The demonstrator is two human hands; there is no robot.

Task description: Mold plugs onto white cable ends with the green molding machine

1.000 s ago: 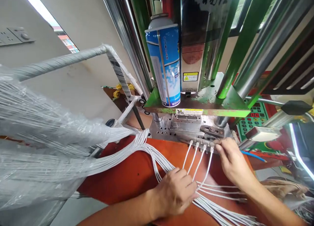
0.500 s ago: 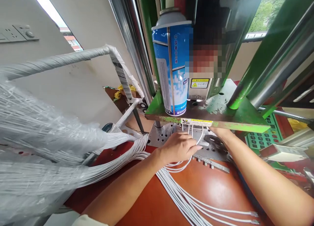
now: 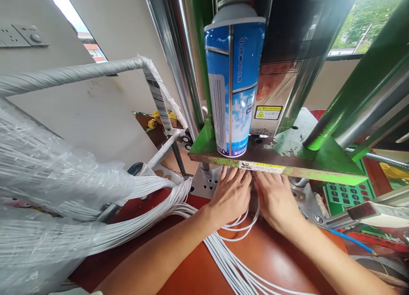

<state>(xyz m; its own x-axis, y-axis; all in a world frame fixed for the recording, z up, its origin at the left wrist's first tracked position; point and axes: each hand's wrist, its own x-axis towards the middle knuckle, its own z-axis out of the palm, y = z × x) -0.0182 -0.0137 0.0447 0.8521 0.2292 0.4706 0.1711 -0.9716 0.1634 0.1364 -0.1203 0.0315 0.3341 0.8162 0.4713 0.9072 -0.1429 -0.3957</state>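
Both hands reach side by side under the green press plate (image 3: 326, 176), the left hand (image 3: 231, 197) and right hand (image 3: 276, 199) palms down, fingers stretched forward; I can't tell whether the hidden fingertips pinch anything. White cables (image 3: 244, 234) loop out just below them over the red-brown counter (image 3: 271, 265). It looks like close placing work at the perforated metal base (image 3: 204, 180), calling for steady fingers. A spray can (image 3: 234, 90) stands on the plate above.

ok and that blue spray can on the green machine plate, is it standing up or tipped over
Upright: the can has its base on the green plate and its metal-rimmed top uppermost.
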